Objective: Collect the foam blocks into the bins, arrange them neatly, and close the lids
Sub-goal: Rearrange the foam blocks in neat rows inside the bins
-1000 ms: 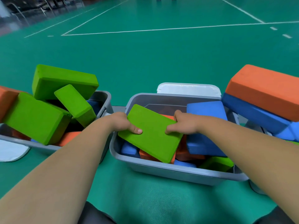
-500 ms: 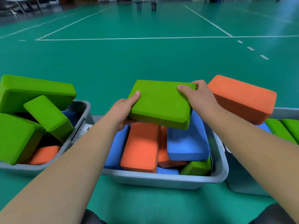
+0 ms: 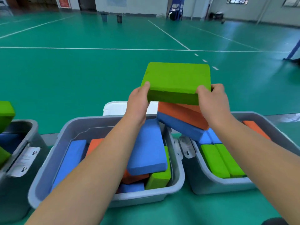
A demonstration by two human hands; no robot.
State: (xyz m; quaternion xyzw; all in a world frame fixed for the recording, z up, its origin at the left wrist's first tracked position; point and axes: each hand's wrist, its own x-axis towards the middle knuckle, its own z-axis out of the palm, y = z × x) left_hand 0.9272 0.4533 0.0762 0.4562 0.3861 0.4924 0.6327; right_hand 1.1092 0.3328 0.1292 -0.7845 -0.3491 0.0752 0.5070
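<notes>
We clamp left grip [image 3: 138, 103] and right grip [image 3: 211, 101] on one green block [image 3: 176, 77]. The middle bin [image 3: 78, 126] holds jumbled blocks; its white lid [image 3: 113, 108] lies behind, off. Arranging and closing remain.

The far floor [image 3: 81, 78] lies open. A tilted orange block [image 3: 178, 112] on a blue block [image 3: 178, 127] obstructs the right bin's [image 3: 211, 184] far-left corner. The middle bin [image 3: 48, 159] is crowded except its far-left corner.

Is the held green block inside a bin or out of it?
Out. Left hand and right hand grip the green block by its ends, raised clear of the middle bin.
</notes>
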